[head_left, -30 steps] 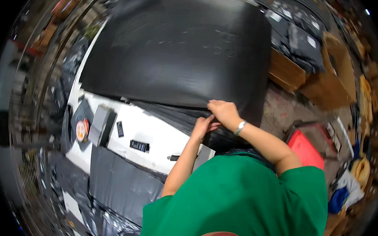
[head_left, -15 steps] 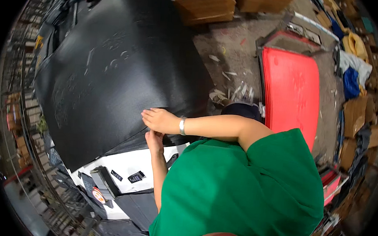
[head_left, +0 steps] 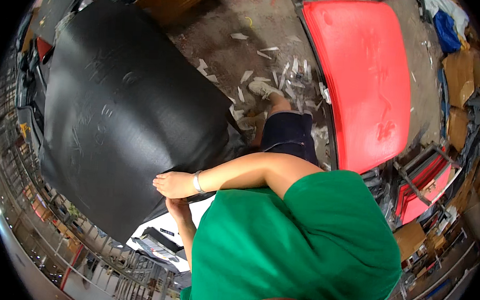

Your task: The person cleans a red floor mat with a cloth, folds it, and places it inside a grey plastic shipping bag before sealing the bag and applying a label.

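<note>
A large black leather-like sheet drapes over the work table, its surface wavy with faint marks. My right hand, with a silver band at the wrist, lies flat on the sheet near its close edge, fingers stretched out and together. Just below it, my left hand is closed at that edge, fingers bent and partly hidden beneath the right hand and the sheet. Part of a white tabletop shows past the sheet's edge, carrying a dark box-like item and small black labels.
To the right, a stack of red sheets rests on a dark frame. White scraps litter the floor by my shoe. A smaller rack of red sheets stands behind at right. Cardboard boxes line the far right side.
The view has turned, showing more floor and my leg. Both hands remain together at the black sheet's edge, the right still flat on top.
</note>
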A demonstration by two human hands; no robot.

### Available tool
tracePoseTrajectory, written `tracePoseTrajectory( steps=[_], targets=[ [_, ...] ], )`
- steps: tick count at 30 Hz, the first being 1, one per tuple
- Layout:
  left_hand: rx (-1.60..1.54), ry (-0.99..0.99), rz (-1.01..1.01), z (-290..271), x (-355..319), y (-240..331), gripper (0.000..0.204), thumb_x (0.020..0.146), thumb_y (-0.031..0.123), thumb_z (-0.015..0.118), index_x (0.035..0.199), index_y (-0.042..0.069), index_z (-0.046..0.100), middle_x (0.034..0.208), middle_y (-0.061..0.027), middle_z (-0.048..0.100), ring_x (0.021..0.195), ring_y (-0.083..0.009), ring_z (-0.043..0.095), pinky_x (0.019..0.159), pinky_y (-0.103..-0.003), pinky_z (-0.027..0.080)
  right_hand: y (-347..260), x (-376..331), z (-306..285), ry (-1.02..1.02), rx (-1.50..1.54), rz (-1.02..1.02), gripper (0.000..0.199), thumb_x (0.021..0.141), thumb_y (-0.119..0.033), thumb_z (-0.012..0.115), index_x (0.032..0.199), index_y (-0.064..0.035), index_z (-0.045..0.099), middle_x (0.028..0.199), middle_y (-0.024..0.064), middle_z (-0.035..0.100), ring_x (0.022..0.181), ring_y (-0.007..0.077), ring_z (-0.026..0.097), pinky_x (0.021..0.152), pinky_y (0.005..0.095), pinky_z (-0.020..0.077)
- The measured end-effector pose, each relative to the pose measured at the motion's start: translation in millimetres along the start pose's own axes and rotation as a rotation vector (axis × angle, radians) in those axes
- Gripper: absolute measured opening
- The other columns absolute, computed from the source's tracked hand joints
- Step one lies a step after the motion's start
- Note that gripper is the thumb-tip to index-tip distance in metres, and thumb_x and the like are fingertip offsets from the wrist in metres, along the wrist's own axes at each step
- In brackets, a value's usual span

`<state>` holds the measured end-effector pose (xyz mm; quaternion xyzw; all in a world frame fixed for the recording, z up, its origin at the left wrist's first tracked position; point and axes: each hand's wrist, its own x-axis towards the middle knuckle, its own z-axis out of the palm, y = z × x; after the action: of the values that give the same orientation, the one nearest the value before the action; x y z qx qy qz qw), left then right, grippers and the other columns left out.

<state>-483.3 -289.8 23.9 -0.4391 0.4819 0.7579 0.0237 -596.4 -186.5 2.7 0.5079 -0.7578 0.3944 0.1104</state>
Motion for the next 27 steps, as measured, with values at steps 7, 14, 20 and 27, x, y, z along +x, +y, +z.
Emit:
tracePoseTrajectory(
  steps=[7,14,20,27],
  targets=[
    [-0.042,-0.05,-0.047,-24,9,9,0.035,0.095,0.027,0.033,0.11,0.003,0.054,0.106,-0.007,0.061,0.097,-0.0158,0.058,0.081,-0.029,0.047,-3,2,15,0.104,-0.002,0.061,0.024,0.074,-0.018,0.051,0.08,-0.001,0.067,0.094,0.0107,0.064,0.095,0.0238,0.057,0.09,0.0328,0.0404],
    [-0.048,-0.1,-0.15,-43,15,15,0.034,0.094,0.027,0.033,0.109,0.005,0.055,0.105,-0.0067,0.062,0.095,-0.0157,0.059,0.079,-0.029,0.049,6,-5,14,0.104,0.07,0.0,0.019,0.073,-0.019,0.052,0.075,-0.0059,0.067,0.088,0.0047,0.064,0.091,0.019,0.056,0.095,0.0362,0.0372],
    [-0.068,-0.033,-0.164,-48,11,20,0.035,0.095,0.028,0.033,0.108,0.005,0.055,0.105,-0.0073,0.062,0.096,-0.0169,0.059,0.081,-0.031,0.049,7,-6,12,0.064,0.045,-0.021,0.015,0.072,-0.018,0.054,0.071,-0.0104,0.067,0.082,0.0003,0.062,0.089,0.0164,0.055,0.095,0.036,0.0368],
    [-0.052,-0.049,-0.157,-39,4,21,0.033,0.095,0.027,0.034,0.106,0.005,0.056,0.102,-0.0069,0.062,0.094,-0.0172,0.059,0.081,-0.03,0.049,9,-7,0,-0.083,0.159,-0.014,0.014,0.071,-0.016,0.056,0.078,-0.0081,0.067,0.094,0.0014,0.063,0.1,0.0164,0.053,0.103,0.0342,0.0318]
  ],
)
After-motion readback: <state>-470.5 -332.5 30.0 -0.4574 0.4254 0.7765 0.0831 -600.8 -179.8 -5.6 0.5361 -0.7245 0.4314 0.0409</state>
